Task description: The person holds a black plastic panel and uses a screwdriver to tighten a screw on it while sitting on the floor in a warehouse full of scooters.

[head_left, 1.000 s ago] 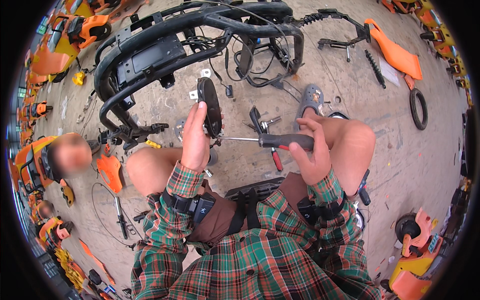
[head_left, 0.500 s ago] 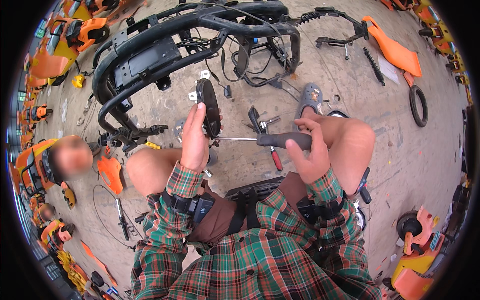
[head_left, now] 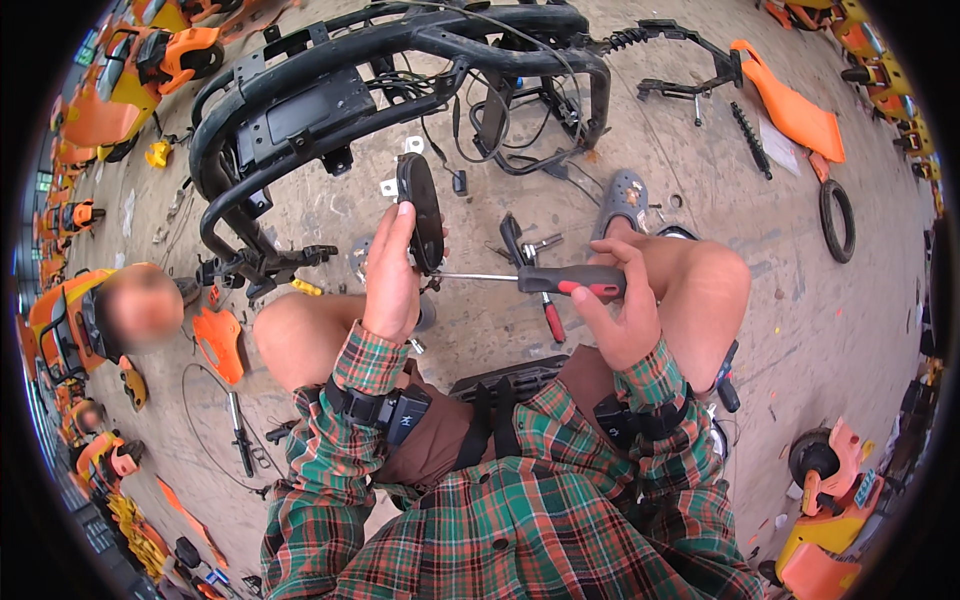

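Observation:
My left hand (head_left: pixel 388 272) holds up a long black oval part (head_left: pixel 420 212), standing on end, with the thumb along its near side. Pale metal tabs (head_left: pixel 388 188) stick out beside its upper end; what the part is I cannot make out. In my right hand (head_left: pixel 630 318) is a screwdriver (head_left: pixel 560 281) with a dark grey and red handle, gripped near its butt between thumb and fingers. Its shaft points left, and the tip meets the lower end of the black part, where the exact contact is hard to see.
Ahead stands a black tubular vehicle frame (head_left: pixel 330 125) with loose cables. On the floor between my legs lie a ratchet (head_left: pixel 541 243) and a red-handled tool (head_left: pixel 553 318). Orange panels (head_left: pixel 795 110), a tyre (head_left: pixel 838 220) and a shock absorber (head_left: pixel 750 140) lie right. A person (head_left: pixel 140 310) is at left.
The screwdriver handle has turned in my right hand, so its red patches now face up. My left hand keeps the black part in nearly the same place.

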Demonstrator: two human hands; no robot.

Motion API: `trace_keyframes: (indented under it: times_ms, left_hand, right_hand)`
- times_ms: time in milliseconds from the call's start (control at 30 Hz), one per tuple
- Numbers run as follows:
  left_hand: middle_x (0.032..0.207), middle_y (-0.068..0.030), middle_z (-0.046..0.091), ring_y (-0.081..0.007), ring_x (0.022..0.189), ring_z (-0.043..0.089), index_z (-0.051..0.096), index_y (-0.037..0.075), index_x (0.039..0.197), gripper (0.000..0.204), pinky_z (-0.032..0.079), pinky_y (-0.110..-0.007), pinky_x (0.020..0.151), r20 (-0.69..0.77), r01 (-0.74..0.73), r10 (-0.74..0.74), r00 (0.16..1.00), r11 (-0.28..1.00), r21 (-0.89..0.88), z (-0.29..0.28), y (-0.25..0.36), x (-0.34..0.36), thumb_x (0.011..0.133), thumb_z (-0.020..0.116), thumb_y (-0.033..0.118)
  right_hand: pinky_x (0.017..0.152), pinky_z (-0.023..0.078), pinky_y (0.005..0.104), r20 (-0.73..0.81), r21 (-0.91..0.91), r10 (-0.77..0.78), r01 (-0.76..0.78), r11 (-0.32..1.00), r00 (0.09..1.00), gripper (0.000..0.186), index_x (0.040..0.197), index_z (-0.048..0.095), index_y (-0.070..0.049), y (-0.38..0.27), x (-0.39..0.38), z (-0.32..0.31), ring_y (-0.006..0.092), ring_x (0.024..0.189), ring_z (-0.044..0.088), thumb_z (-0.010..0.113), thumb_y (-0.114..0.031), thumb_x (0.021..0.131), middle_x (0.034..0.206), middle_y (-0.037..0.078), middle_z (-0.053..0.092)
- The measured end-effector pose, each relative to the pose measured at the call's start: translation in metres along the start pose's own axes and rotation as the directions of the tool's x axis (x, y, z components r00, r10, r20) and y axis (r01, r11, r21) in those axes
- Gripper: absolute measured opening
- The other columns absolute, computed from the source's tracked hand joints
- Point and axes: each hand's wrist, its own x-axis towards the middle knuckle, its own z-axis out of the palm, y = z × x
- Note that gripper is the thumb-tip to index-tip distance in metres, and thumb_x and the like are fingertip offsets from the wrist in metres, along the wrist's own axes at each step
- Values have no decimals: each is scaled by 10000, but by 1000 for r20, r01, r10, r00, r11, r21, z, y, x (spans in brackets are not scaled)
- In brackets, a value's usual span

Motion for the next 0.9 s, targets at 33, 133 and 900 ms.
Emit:
trace_keyframes:
  times_ms: [33,133,900]
  left_hand:
    - [1020,-78,612,-169,946,592,535,29,1162,389,503,-350,781,-2,0,0,1000,1000,-1,0,0,0,996,441,368]
    - [1023,-78,611,-169,939,590,534,28,1162,388,498,-341,776,2,-10,10,1000,1000,18,-1,1,0,996,441,365]
    - [1022,-68,607,-166,927,594,531,23,1182,392,475,-331,817,-43,-32,35,998,996,81,3,1,0,991,461,358]
  right_hand:
    - [745,491,303,2,-1,0,0,1000,1000,462,1215,468,-20,-2,0,-1,185,836,619,673,-180,833,964,148,607]
    - [758,492,307,45,-37,-57,59,998,997,401,1162,510,-22,-5,-1,-4,202,854,632,680,-183,837,968,153,614]
    - [570,508,316,95,-122,47,-35,992,994,401,1010,625,-74,-3,-7,1,231,590,660,786,-321,737,679,93,649]
